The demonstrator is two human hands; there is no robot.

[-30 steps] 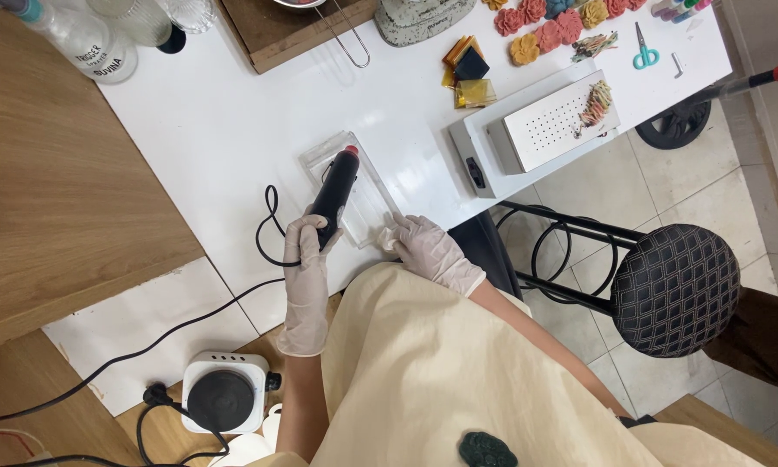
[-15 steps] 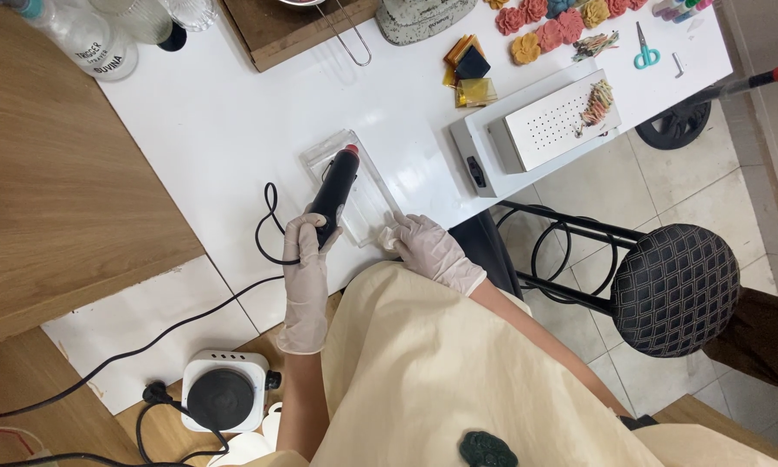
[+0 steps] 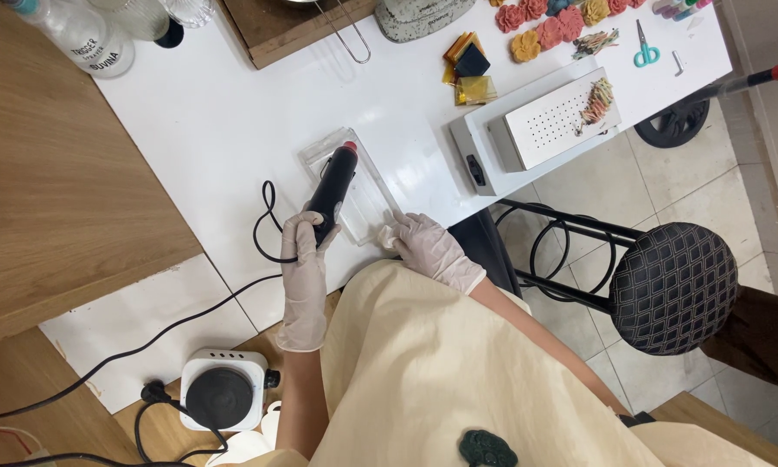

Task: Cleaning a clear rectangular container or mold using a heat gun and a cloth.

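step: heating tray | left hand (image 3: 305, 246): fist wrapped round heat gun (image 3: 332, 183), nozzle over clear tray (image 3: 364, 195) on white table (image 3: 224, 130) | right hand (image 3: 423, 245): pinching tray's near corner | next: likely needs steady aim, tray held flat

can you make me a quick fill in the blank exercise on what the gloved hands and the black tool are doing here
1. The left hand grips a black corded heat tool whose tip is coloured ____.
2. The tool points over a clear plastic ____ on the white table.
3. The right hand rests at the mould's near ____.
4. Both hands wear pale ____.

Missing words: red; mould; corner; gloves
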